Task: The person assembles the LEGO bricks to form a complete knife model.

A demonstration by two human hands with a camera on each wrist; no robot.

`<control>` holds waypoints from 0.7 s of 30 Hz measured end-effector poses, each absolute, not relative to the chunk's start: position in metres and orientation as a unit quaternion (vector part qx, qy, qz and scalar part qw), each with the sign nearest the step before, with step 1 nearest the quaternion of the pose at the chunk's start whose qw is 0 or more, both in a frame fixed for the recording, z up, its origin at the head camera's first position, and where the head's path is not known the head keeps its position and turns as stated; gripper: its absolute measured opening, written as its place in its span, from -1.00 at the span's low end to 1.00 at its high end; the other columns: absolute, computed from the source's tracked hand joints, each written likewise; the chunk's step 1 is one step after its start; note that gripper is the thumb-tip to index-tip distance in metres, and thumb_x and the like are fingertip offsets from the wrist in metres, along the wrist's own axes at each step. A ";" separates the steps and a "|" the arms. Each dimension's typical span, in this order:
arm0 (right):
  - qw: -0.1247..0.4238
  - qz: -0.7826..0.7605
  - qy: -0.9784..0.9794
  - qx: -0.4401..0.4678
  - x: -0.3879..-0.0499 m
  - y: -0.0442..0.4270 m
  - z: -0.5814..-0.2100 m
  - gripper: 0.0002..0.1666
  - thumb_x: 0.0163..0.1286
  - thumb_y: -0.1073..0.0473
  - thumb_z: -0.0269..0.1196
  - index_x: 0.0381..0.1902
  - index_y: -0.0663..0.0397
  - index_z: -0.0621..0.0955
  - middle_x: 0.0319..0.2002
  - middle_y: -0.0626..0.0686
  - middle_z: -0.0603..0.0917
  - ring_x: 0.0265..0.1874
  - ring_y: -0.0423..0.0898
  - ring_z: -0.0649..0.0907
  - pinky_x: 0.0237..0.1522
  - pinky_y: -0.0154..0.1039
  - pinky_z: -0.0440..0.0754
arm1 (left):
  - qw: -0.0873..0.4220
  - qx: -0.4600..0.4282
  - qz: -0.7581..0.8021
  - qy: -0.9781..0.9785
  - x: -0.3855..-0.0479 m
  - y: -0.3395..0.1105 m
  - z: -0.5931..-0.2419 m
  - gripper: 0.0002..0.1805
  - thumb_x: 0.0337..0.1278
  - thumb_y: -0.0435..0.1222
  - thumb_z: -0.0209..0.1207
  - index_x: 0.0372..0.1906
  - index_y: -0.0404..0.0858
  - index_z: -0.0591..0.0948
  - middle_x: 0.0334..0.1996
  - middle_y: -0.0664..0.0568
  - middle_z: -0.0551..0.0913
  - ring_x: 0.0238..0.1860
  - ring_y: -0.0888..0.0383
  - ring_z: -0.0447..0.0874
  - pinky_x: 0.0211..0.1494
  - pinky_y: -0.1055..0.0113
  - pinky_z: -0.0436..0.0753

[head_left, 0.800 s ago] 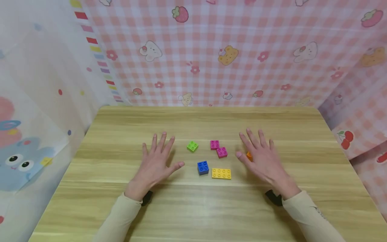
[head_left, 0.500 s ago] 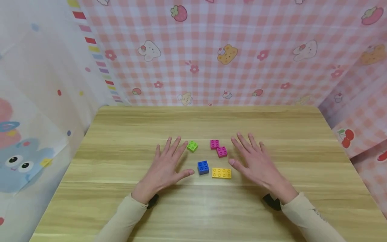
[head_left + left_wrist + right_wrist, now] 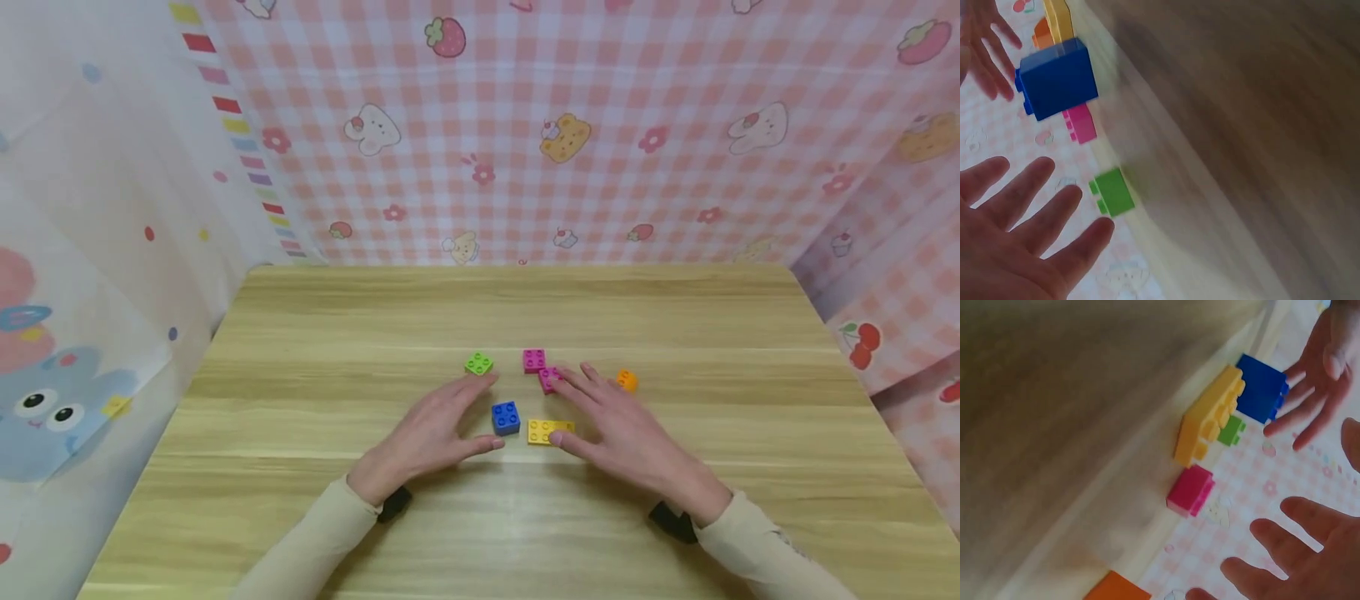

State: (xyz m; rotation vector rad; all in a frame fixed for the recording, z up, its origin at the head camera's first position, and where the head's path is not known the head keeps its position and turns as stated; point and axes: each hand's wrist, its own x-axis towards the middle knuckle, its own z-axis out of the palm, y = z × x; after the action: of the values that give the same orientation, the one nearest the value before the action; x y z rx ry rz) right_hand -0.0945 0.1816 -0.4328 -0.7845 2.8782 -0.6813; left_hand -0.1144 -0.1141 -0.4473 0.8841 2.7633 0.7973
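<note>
My left hand (image 3: 431,427) hovers just left of the blue building brick (image 3: 506,418), fingers extended and thumb apart, holding nothing. Beyond its fingertips sits the lime green brick (image 3: 478,363). Over the yellow brick (image 3: 540,432) and the nearer pink brick (image 3: 548,378) reaches my right hand (image 3: 626,433), its fingers spread and empty. It partly covers both bricks from above. The other pink brick (image 3: 534,360) lies corner to corner with the nearer one. In the right wrist view, the fingers stand apart from the yellow brick (image 3: 1207,419) and the pink brick (image 3: 1191,491).
An orange brick (image 3: 627,381) with a rounded outline lies right of the right hand's fingers. All the bricks stand on a wood-grain table (image 3: 375,308). A pink checked cloth (image 3: 480,100) hangs behind the table's back edge.
Both hands have moved inward toward the bricks from the two sides. The orange brick, hidden under the right hand before, now shows. The bricks have stayed in place.
</note>
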 end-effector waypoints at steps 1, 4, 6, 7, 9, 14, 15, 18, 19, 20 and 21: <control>0.046 -0.225 0.938 -0.259 -0.094 0.181 -0.434 -0.09 0.47 -0.34 0.23 0.58 -0.03 0.33 0.59 0.11 0.25 0.58 0.25 0.16 0.47 0.36 0.21 | 0.076 0.290 0.274 0.914 -0.115 -0.112 -0.447 -0.02 0.23 0.20 0.34 0.62 -0.13 0.24 0.53 -0.10 0.34 0.51 -0.12 0.30 0.53 -0.13 0.31; 0.062 -0.231 0.934 -0.265 -0.094 0.178 -0.436 -0.13 0.44 -0.26 0.31 0.56 -0.03 0.37 0.55 0.15 0.32 0.54 0.26 0.25 0.44 0.36 0.28 | 0.103 0.282 0.295 0.907 -0.117 -0.107 -0.448 -0.08 0.25 0.12 0.37 0.59 -0.12 0.29 0.48 -0.05 0.43 0.48 -0.08 0.38 0.51 -0.10 0.36; 0.075 -0.234 0.932 -0.267 -0.094 0.177 -0.437 -0.14 0.43 -0.20 0.35 0.54 -0.01 0.39 0.53 0.17 0.36 0.51 0.24 0.32 0.42 0.35 0.32 | 0.114 0.278 0.306 0.903 -0.118 -0.104 -0.450 -0.12 0.25 0.05 0.40 0.57 -0.13 0.32 0.44 -0.03 0.49 0.44 -0.05 0.43 0.49 -0.07 0.40; 0.080 -0.234 0.931 -0.268 -0.094 0.176 -0.438 -0.15 0.42 -0.19 0.37 0.53 0.00 0.40 0.51 0.16 0.39 0.49 0.23 0.36 0.42 0.33 0.34 | 0.119 0.277 0.311 0.901 -0.119 -0.103 -0.451 -0.14 0.25 0.02 0.41 0.55 -0.15 0.34 0.41 -0.03 0.51 0.42 -0.04 0.46 0.47 -0.05 0.43; 0.092 -0.233 0.930 -0.269 -0.096 0.175 -0.439 -0.16 0.40 -0.18 0.39 0.51 0.01 0.43 0.48 0.16 0.43 0.44 0.21 0.42 0.40 0.31 0.38 | 0.126 0.275 0.316 0.899 -0.120 -0.101 -0.453 -0.17 0.25 -0.02 0.42 0.52 -0.17 0.38 0.37 -0.03 0.56 0.37 -0.03 0.51 0.45 -0.01 0.47; 0.114 -0.223 0.929 -0.274 -0.099 0.174 -0.441 -0.22 0.40 -0.15 0.40 0.45 0.04 0.49 0.43 0.12 0.50 0.39 0.16 0.48 0.40 0.26 0.41 | 0.146 0.253 0.332 0.897 -0.125 -0.099 -0.455 -0.27 0.23 -0.07 0.45 0.43 -0.21 0.48 0.30 -0.04 0.60 0.29 0.02 0.57 0.41 0.05 0.51; 0.115 -0.220 0.928 -0.278 -0.100 0.173 -0.442 -0.24 0.40 -0.13 0.41 0.44 0.05 0.50 0.41 0.12 0.51 0.39 0.16 0.49 0.40 0.25 0.41 | 0.150 0.248 0.334 0.897 -0.126 -0.098 -0.455 -0.29 0.22 -0.07 0.45 0.40 -0.22 0.50 0.28 -0.04 0.61 0.27 0.02 0.58 0.41 0.06 0.51; 0.121 -0.210 0.928 -0.282 -0.103 0.172 -0.442 -0.26 0.38 -0.10 0.43 0.41 0.08 0.53 0.38 0.13 0.54 0.36 0.16 0.51 0.38 0.23 0.44 | 0.159 0.239 0.338 0.896 -0.129 -0.097 -0.455 -0.35 0.20 -0.08 0.47 0.32 -0.22 0.56 0.22 -0.03 0.64 0.24 0.03 0.59 0.38 0.07 0.53; 0.122 -0.207 0.929 -0.283 -0.103 0.172 -0.442 -0.27 0.38 -0.08 0.43 0.39 0.09 0.54 0.36 0.13 0.56 0.35 0.15 0.53 0.37 0.22 0.46 | 0.159 0.239 0.337 0.897 -0.130 -0.097 -0.455 -0.37 0.19 -0.08 0.47 0.30 -0.22 0.57 0.20 -0.02 0.65 0.22 0.04 0.60 0.38 0.07 0.53; 0.124 -0.203 0.929 -0.284 -0.104 0.172 -0.442 -0.29 0.37 -0.07 0.44 0.38 0.09 0.55 0.33 0.13 0.58 0.32 0.14 0.55 0.35 0.21 0.48 | 0.160 0.240 0.337 0.896 -0.131 -0.096 -0.455 -0.38 0.19 -0.09 0.47 0.28 -0.23 0.58 0.18 -0.02 0.66 0.21 0.04 0.60 0.36 0.07 0.54; 0.125 -0.199 0.929 -0.285 -0.104 0.171 -0.443 -0.30 0.36 -0.06 0.45 0.36 0.10 0.57 0.29 0.13 0.60 0.27 0.12 0.57 0.32 0.18 0.52 | 0.161 0.240 0.335 0.896 -0.132 -0.096 -0.454 -0.41 0.19 -0.09 0.47 0.26 -0.23 0.59 0.15 -0.01 0.67 0.18 0.05 0.61 0.35 0.08 0.55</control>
State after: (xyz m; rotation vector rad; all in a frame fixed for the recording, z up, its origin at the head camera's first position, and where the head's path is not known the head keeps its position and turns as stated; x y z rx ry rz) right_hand -0.1043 0.1714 -0.4427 -0.8317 2.7079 -0.5788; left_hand -0.1320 -0.0957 -0.4544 0.6861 2.5591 0.9577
